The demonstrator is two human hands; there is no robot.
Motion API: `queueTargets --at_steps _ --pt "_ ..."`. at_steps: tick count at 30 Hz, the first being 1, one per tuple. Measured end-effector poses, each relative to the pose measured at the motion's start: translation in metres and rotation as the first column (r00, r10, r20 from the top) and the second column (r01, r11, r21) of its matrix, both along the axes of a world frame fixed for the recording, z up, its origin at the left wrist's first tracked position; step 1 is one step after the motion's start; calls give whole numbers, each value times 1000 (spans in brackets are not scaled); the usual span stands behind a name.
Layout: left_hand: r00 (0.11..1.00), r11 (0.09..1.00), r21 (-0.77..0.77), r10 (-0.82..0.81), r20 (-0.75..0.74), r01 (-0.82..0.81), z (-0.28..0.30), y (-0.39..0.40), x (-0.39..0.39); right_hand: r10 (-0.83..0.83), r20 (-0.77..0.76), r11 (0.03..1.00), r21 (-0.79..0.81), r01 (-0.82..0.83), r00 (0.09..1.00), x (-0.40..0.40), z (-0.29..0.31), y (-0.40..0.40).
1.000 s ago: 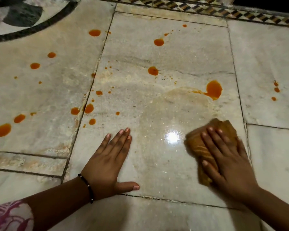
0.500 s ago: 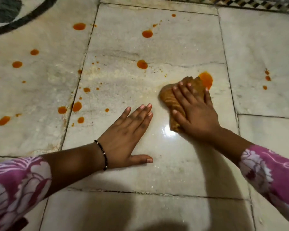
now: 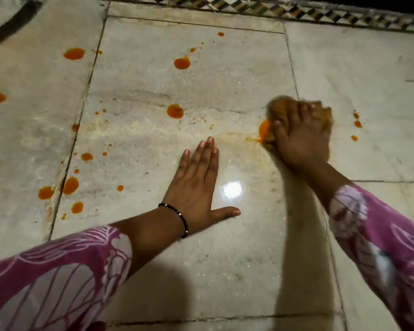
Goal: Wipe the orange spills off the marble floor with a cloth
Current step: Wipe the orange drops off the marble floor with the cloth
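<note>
Orange-stained cloth point(image 3: 318, 113) lies under the right hand point(image 3: 301, 137), fingers point(image 3: 304, 111) curled over it, blurred, pressing it on the marble floor point(image 3: 225, 91) at a spill point(image 3: 264, 130); left hand point(image 3: 196, 185) flat, fingers straight, thumb splayed; other spills point(image 3: 175, 111) lie leftward.

I see a black beaded bracelet point(image 3: 177, 216) around one wrist and pink sleeves point(image 3: 58, 271) printed with white flowers on both arms. A patterned mosaic border point(image 3: 296, 11) runs along the far edge, and a dark curved inlay band point(image 3: 12, 22) crosses the far left corner.
</note>
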State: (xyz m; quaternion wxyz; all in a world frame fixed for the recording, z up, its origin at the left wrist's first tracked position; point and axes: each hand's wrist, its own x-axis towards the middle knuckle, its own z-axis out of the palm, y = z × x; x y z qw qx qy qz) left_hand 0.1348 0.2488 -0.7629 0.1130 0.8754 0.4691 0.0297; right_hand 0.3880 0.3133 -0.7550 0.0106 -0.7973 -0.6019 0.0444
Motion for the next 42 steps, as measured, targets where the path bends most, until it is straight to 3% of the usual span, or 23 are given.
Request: queueTargets --at_steps 3,7,9,11,14,16,19,22,26,28,30,33,35,38,42 --pt "996 996 -10 87 -5 -87 0 -3 4 241 -5 970 -12 -241 970 -47 -3 16" --pt "994 994 -36 107 -15 -108 1 0 4 533 -27 846 6 -533 845 -52 2 -54" --pt "995 993 -56 101 -10 -101 1 1 4 527 -79 849 6 -528 846 -20 3 -90" --pt "995 993 -60 100 -2 -100 0 0 3 401 -93 915 -9 -403 911 16 4 -97" --pt "996 995 -52 89 -9 -89 0 2 5 158 -54 987 -17 -159 986 33 3 -50" --pt "995 994 -47 99 -13 -100 0 1 4 97 -48 995 -20 -98 994 14 4 -4" --pt "992 991 -39 124 -32 -125 4 1 5 308 -25 951 -26 -309 951 -42 -1 28" --pt "989 988 -47 146 -33 -147 5 1 3 598 11 801 -16 -598 801 -78 -3 -9" --pt "995 993 -59 99 12 -99 4 2 1 768 -25 639 -53 -768 640 -16 2 -85" --pt "996 994 -59 90 17 -89 3 3 0 715 -43 696 -48 -717 698 29 5 -93" --pt "996 994 -56 91 16 -90 4 3 0 545 -70 835 -47 -548 836 49 8 -73" --pt "995 994 -56 97 14 -96 4 2 1 326 -37 944 -37 -328 945 17 9 -17" --pt "995 994 -41 102 9 -102 4 2 1 400 -19 915 -52 -401 916 -24 6 6" --pt "995 995 -36 96 11 -96 5 2 2 625 -13 779 -35 -625 780 -65 2 -18" --pt "997 996 -42 74 24 -73 3 1 1 683 -40 728 -39 -684 729 -27 2 -112"
